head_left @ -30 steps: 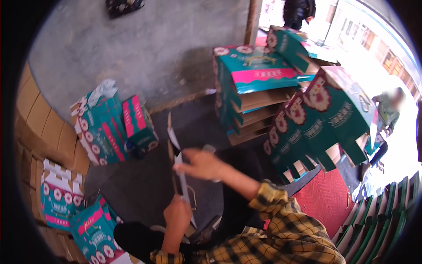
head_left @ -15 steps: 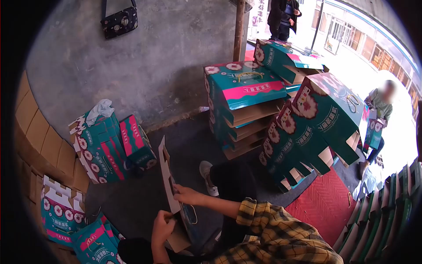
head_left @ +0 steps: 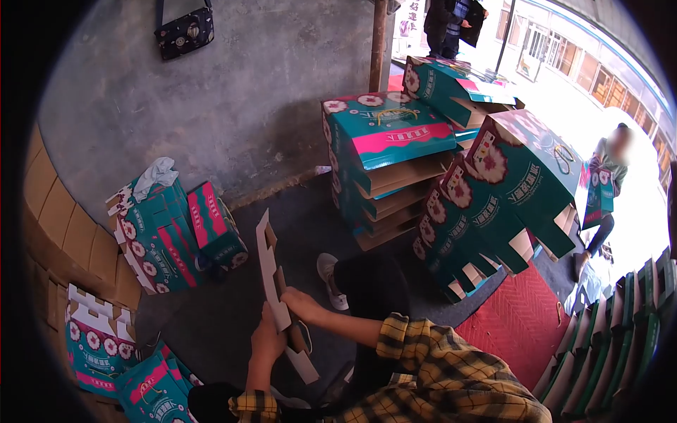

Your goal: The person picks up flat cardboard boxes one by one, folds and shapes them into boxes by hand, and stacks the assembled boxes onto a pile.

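A cardboard gift box (head_left: pixel 268 261), folded nearly flat, stands on edge between my legs. Its pale inner side and notched flaps face me, and a loop of cord shows on its right. My right hand (head_left: pixel 301 307) closes on the box's upper right edge near the middle. Slightly lower, my left hand (head_left: pixel 268 342) grips its left side, the fingertips partly hidden by the board. Both hands are close together on the same box.
Teal and pink boxes (head_left: pixel 402 141) are stacked ahead, and more boxes (head_left: pixel 522 190) lean at the right over a red mat (head_left: pixel 515 317). Finished-looking boxes (head_left: pixel 166 233) stand at left by brown cartons (head_left: pixel 77 233). A seated person (head_left: pixel 610 162) holds a box outside.
My left hand has moved up from the lower flap to the box's side, nearer my right hand. The lower flap has swung more into line with the panel. The view has shifted slightly.
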Demonstrator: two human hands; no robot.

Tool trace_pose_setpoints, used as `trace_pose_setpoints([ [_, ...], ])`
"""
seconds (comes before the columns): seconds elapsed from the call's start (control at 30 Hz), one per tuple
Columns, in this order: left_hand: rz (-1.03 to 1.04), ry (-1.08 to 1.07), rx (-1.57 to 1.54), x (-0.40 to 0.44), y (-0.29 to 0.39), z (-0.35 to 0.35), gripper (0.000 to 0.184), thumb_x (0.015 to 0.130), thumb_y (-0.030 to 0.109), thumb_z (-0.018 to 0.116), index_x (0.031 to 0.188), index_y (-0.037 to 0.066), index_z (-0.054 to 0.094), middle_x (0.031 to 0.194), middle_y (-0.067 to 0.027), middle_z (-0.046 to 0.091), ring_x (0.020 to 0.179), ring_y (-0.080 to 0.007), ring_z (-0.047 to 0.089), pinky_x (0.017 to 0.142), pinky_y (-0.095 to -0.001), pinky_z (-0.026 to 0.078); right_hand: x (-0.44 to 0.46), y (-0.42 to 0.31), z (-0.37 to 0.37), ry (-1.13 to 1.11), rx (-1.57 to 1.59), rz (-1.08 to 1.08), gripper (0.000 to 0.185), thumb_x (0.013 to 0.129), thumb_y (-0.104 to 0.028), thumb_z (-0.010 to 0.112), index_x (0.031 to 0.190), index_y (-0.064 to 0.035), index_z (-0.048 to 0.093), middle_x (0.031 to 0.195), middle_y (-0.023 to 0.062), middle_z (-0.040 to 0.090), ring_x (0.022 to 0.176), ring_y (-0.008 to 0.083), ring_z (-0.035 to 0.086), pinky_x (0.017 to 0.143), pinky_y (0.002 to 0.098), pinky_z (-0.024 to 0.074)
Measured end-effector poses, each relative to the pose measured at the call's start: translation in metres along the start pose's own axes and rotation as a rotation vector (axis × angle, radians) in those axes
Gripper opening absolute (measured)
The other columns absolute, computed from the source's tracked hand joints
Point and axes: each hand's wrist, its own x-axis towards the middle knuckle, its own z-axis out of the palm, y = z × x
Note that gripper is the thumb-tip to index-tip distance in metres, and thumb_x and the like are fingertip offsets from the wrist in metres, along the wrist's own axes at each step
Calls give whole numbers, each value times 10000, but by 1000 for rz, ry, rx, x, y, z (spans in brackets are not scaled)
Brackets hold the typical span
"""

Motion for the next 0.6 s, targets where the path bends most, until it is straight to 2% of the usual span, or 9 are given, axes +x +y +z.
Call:
trace_pose_setpoints([
  [0.03, -1, -7, -2, -1, 2, 2, 768, 816, 164, 593, 1445, 3, 182, 1180, -267, 566, 1064, -403, 577, 905, -434, 462, -3, -11, -3, 0, 1, 7, 459, 892, -388, 392, 1061, 19, 519, 994, 253, 579, 872, 339, 605, 764, 403, 462],
  [0.1, -4, 74, -57, 2, 7, 3, 746, 830, 127, 565, 1449, 5, 166, 1214, -278, 542, 1080, -410, 566, 923, -443, 449, -8, -45, -12, -1, 315, 296, 516, 901, -420, 388, 1137, 20, 518, 1005, 209, 590, 879, 308, 602, 778, 404, 455],
  [0.23, -25, 114, -51, 5, 4, 6, 737, 838, 100, 539, 1461, 35, 150, 1264, -274, 509, 1100, -407, 556, 912, -454, 452, -3, -31, -9, 72, 251, 309, 605, 900, -460, 398, 1223, 45, 477, 982, 198, 608, 882, 309, 622, 767, 389, 477],
  [0.27, -112, 42, -80, 6, 10, 2, 736, 840, 83, 523, 1467, 45, 138, 1294, -273, 482, 1111, -402, 550, 905, -453, 457, -4, -29, -8, 74, 256, 315, 605, 900, -460, 398, 1223, 45, 477, 982, 198, 608, 882, 309, 622, 767, 389, 477],
  [0.3, -198, -31, -111, 7, 15, 0, 737, 843, 66, 507, 1473, 56, 126, 1323, -273, 456, 1122, -398, 545, 898, -452, 462, -2, -27, -11, 40, 118, 279, 550, 898, -422, 437, 1205, 32, 482, 945, 190, 618, 850, 303, 631, 747, 388, 484],
  [0.37, -168, -6, -120, 6, 13, 5, 735, 848, 61, 498, 1477, 58, 119, 1319, -270, 456, 1114, -396, 549, 889, -453, 466, -1, -26, -16, 4, -14, 256, 496, 895, -383, 476, 1187, 19, 486, 908, 181, 627, 817, 296, 640, 726, 388, 491],
  [0.43, -144, 26, -130, 1, 11, 12, 733, 853, 56, 490, 1481, 61, 111, 1315, -267, 456, 1107, -395, 553, 880, -453, 470, 6, -26, -24, -86, -397, 124, 457, 866, -323, 514, 1163, 24, 521, 884, 206, 649, 851, 307, 660, 757, 384, 497],
  [0.53, -24, 136, -90, -7, 7, 11, 715, 873, 61, 478, 1485, 70, 109, 1262, -255, 494, 1071, -397, 567, 868, -454, 474, 21, -29, -35, -197, -89, 269, 416, 835, -284, 533, 1115, 21, 573, 946, 236, 653, 917, 344, 652, 794, 396, 497],
  [0.6, 16, 235, -118, -11, 5, 6, 712, 887, 81, 494, 1487, 77, 112, 1249, -237, 497, 1044, -403, 571, 864, -453, 476, 31, -38, -45, -224, -77, 280, 378, 832, -270, 517, 1072, 8, 608, 973, 248, 647, 939, 371, 641, 806, 407, 496],
])
